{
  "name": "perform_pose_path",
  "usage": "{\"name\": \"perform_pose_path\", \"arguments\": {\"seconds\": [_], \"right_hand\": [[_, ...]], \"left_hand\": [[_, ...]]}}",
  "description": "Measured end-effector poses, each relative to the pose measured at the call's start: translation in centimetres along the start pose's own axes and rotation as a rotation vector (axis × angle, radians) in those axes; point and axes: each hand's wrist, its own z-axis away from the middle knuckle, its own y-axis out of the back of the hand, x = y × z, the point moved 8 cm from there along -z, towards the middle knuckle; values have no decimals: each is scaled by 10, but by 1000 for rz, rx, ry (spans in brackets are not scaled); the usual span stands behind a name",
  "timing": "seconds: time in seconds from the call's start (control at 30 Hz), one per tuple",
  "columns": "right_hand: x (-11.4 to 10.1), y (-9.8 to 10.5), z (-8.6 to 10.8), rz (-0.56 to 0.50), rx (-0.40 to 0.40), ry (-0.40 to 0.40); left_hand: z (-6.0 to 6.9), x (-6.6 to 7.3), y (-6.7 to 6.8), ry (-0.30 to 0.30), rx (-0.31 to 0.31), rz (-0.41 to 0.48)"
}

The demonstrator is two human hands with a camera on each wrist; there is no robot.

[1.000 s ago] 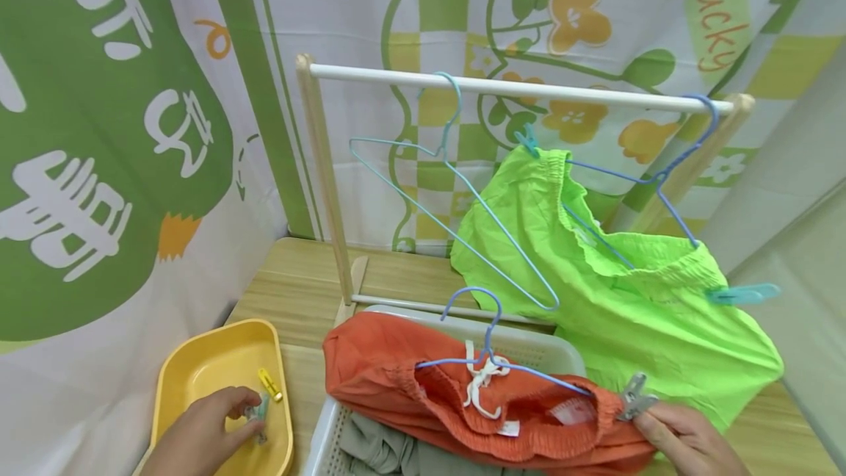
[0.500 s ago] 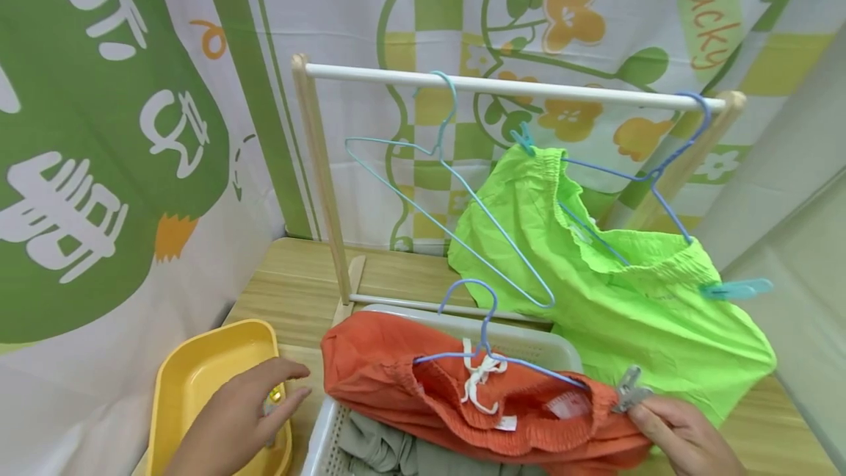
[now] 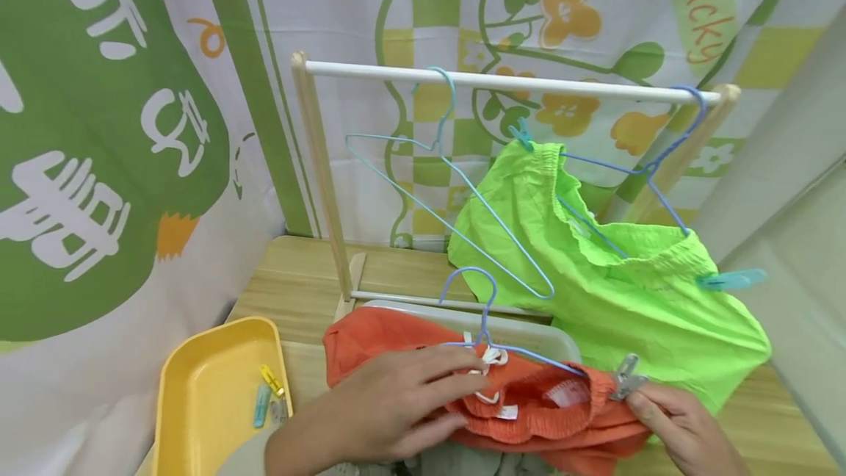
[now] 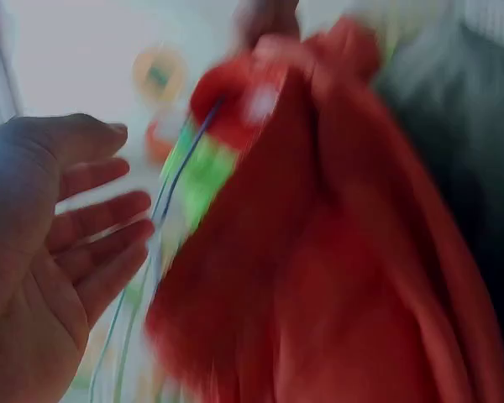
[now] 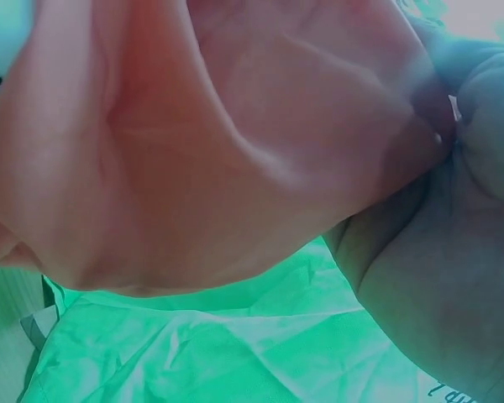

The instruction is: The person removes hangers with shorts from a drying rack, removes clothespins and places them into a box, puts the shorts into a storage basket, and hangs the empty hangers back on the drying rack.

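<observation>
Orange shorts (image 3: 529,428) with a white drawstring lie over a white basket, a purple-blue hanger (image 3: 485,314) inside their waistband. A grey clothespin (image 3: 624,377) sits at the waistband's right end. Beside that clothespin my right hand (image 3: 687,424) pinches the shorts; its other fingers are mostly hidden. My left hand (image 3: 396,399) is over the left part of the waistband in the head view, covering it. In the left wrist view, its spread, slightly bent fingers hold nothing, apart from the blurred orange cloth (image 4: 319,243). Orange cloth also fills much of the right wrist view.
A yellow tray (image 3: 175,395) at left holds yellow (image 3: 271,380), teal (image 3: 261,405) and grey clothespins. Behind stands a rack (image 3: 515,81) with a bare teal hanger (image 3: 472,186) and green shorts (image 3: 595,300) on a blue hanger. Grey cloth lies in the basket (image 3: 529,329).
My left hand has let go of a teal clothespin in the yellow tray and moved right, over the orange shorts. My right hand keeps its pinch on the waistband's right end.
</observation>
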Motion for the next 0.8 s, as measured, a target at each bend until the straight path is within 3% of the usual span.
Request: {"name": "perform_pose_path", "arguments": {"seconds": [0.13, 0.23, 0.33, 0.53, 0.7, 0.8], "right_hand": [[-2, 3, 3, 47, 19, -9], [-1, 2, 5, 40, 5, -19], [1, 0, 6, -6, -19, -31], [2, 1, 6, -37, 3, -9], [2, -1, 6, -57, -13, 4], [1, -1, 7, 10, -25, 54]], "left_hand": [[-49, 16, -32, -130, -161, -87], [-80, 20, -53, -140, -300, -127], [-105, 18, -71, -119, -383, -185], [-135, 16, -95, -13, -371, -194], [-142, 16, -100, 87, -333, -166], [-144, 15, -97, 108, -297, -133]]}}
